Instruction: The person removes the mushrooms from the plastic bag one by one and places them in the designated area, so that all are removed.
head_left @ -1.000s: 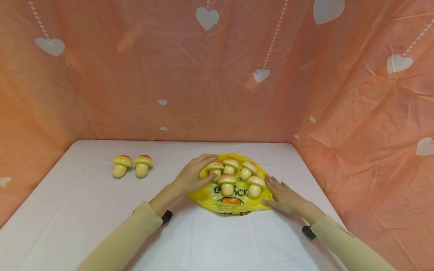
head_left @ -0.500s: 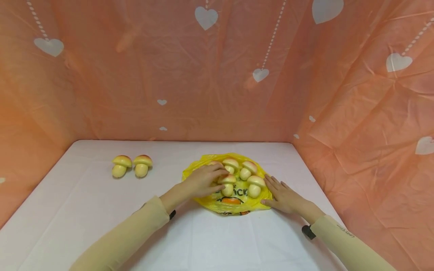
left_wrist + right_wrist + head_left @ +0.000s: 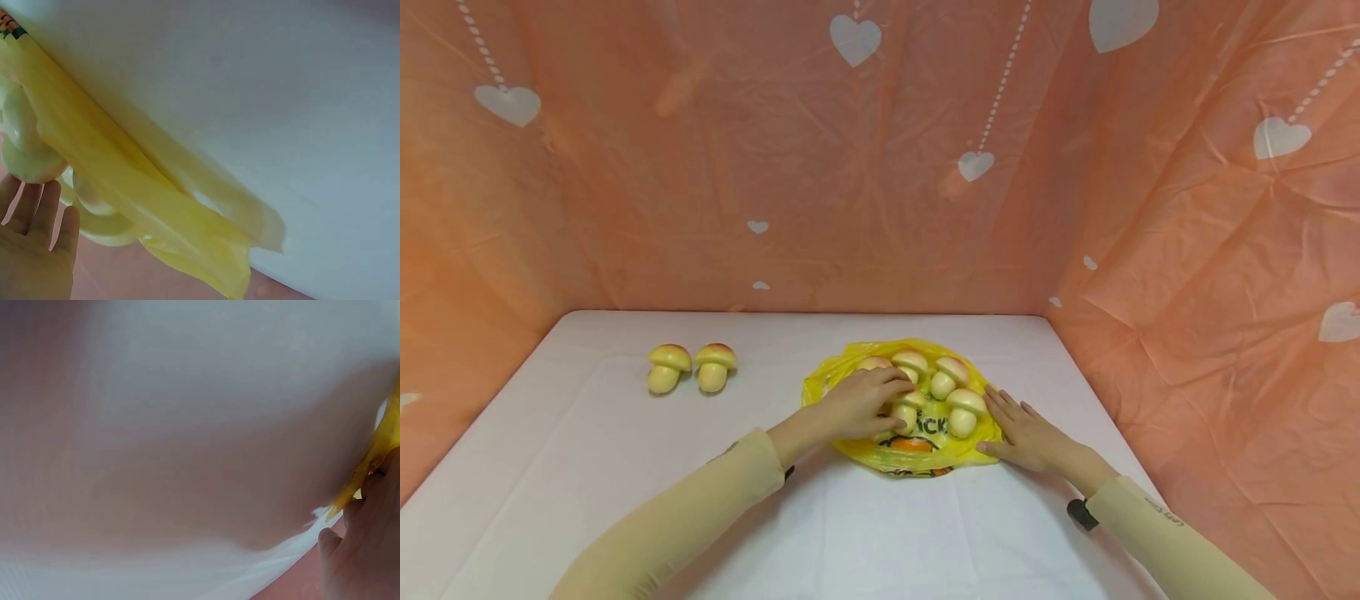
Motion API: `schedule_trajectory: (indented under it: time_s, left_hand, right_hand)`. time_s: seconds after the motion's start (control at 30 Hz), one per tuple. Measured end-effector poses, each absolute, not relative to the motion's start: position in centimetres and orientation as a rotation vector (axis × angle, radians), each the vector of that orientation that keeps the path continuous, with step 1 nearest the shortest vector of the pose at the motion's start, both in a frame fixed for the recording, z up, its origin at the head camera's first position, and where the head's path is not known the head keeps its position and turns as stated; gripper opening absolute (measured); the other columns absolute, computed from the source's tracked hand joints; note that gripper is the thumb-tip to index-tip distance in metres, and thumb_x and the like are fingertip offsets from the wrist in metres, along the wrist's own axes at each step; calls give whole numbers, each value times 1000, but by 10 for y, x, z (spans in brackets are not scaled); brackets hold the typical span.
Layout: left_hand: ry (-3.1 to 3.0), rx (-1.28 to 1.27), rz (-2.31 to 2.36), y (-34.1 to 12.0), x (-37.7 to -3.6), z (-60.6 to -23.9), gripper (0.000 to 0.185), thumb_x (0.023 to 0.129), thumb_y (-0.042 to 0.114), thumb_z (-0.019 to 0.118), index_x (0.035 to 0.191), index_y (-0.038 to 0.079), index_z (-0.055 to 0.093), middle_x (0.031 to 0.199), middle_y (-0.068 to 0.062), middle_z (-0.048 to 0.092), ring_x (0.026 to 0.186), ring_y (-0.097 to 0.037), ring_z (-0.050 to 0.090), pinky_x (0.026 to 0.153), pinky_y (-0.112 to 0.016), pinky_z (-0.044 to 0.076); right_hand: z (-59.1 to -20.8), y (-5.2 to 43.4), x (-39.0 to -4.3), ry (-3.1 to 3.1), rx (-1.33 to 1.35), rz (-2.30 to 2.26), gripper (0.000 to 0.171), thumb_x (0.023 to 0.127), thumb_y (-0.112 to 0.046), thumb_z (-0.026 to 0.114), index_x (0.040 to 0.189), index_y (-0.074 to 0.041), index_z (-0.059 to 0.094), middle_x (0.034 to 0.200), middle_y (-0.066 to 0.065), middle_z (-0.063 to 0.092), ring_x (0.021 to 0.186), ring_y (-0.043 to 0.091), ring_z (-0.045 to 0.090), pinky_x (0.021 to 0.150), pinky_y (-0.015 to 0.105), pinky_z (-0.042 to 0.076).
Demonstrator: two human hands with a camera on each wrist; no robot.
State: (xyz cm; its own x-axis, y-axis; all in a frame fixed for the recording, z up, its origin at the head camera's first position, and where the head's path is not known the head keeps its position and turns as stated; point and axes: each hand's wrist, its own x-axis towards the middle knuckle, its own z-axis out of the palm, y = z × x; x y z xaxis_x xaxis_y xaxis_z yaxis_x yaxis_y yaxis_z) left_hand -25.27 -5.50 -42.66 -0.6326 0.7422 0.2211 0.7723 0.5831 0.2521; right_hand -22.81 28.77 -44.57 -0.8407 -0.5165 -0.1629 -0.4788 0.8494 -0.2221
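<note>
In the head view a yellow plastic bag [image 3: 850, 360] with dark lettering lies on the white table. Several toy mushrooms with reddish-yellow caps and pale stems sit on it. My left hand [image 3: 859, 405] reaches over the bag's left side and grips the front toy mushroom [image 3: 904, 417], fingers over the cap and thumb by the stem. The left wrist view has the fingertips [image 3: 47, 190] against a mushroom cap [image 3: 37, 165]. Flat on the bag's right edge rests my right hand [image 3: 1033, 437], fingers spread, beside another toy mushroom [image 3: 964, 414].
Two more toy mushrooms, one [image 3: 668, 368] beside the other [image 3: 715, 367], lie at the back left of the table [image 3: 587, 467]. An orange curtain [image 3: 820, 183] with white hearts encloses the table's back and sides.
My left hand has moved right, from the bag's left edge and leftmost mushroom onto the front mushroom. More of the bag's left edge now shows. The right hand has stayed in place.
</note>
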Motion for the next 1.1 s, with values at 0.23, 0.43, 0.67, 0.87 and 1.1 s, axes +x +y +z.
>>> schedule_trajectory:
  time_s: [0.23,0.43,0.67,0.87,1.1]
  left_hand:
    - [-2754,-1281,-516,-52,-256,-429,69,91,44,81,147,11,57,146,-6,56,135,-25,52,113,-47,44]
    - [-2748,-1294,-500,-50,-258,-430,70,90,44,82,148,12,57,146,-6,56,135,-24,52,113,-46,44]
    - [-2731,-1303,-502,-49,-259,-433,69,90,43,82,147,12,57,145,-5,57,134,-23,53,112,-45,44]
    - [-2729,-1303,-517,-51,-257,-432,69,90,43,82,147,11,57,146,-6,57,134,-24,53,113,-45,44]
    - [-2755,-1225,-611,-57,-252,-422,70,90,40,83,149,12,56,151,-7,54,139,-28,50,117,-48,40]
  right_hand:
    - [-446,287,-228,2814,-774,-250,94,103,-58,54,162,7,21,171,24,15,155,48,16,122,68,17]
    - [-445,287,-227,2814,-766,-253,93,103,-57,54,161,8,21,170,25,15,155,48,17,122,68,18]
    - [-445,286,-227,2810,-759,-266,94,103,-58,54,161,8,21,170,25,15,155,48,17,122,69,17]
    - [-444,286,-225,2808,-754,-265,93,103,-57,54,161,8,21,171,25,15,155,48,16,122,68,17]
    - [-442,285,-225,2809,-762,-272,93,103,-56,55,161,9,22,170,25,16,155,49,16,122,68,17]
